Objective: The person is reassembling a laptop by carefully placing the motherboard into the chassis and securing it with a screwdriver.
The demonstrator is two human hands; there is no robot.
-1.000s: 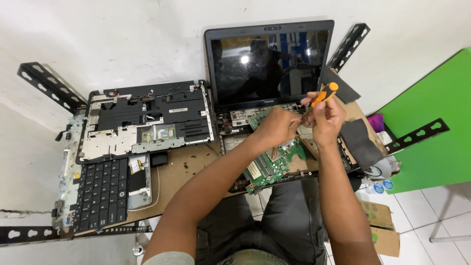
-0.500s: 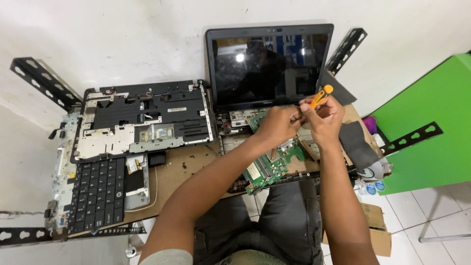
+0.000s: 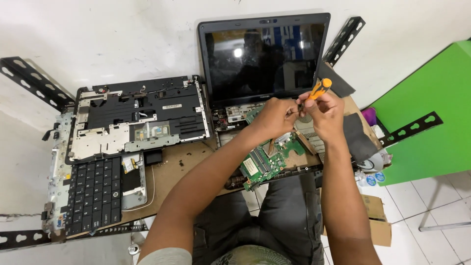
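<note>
R hand (image 3: pixel 326 112) w/ orange screwdriver (image 3: pixel 318 90), green motherboard (image 3: pixel 267 159)

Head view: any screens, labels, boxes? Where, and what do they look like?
Laptop screen: upright at the desk's back, dark, grey-framed, off.
White label: on the green circuit board, rectangular.
Round stickers: right of the desk, blue and white.
Cardboard box: on the floor, brown.

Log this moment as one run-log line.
right hand: grips orange screwdriver | left hand: at its tip | below: green motherboard in open laptop
</note>
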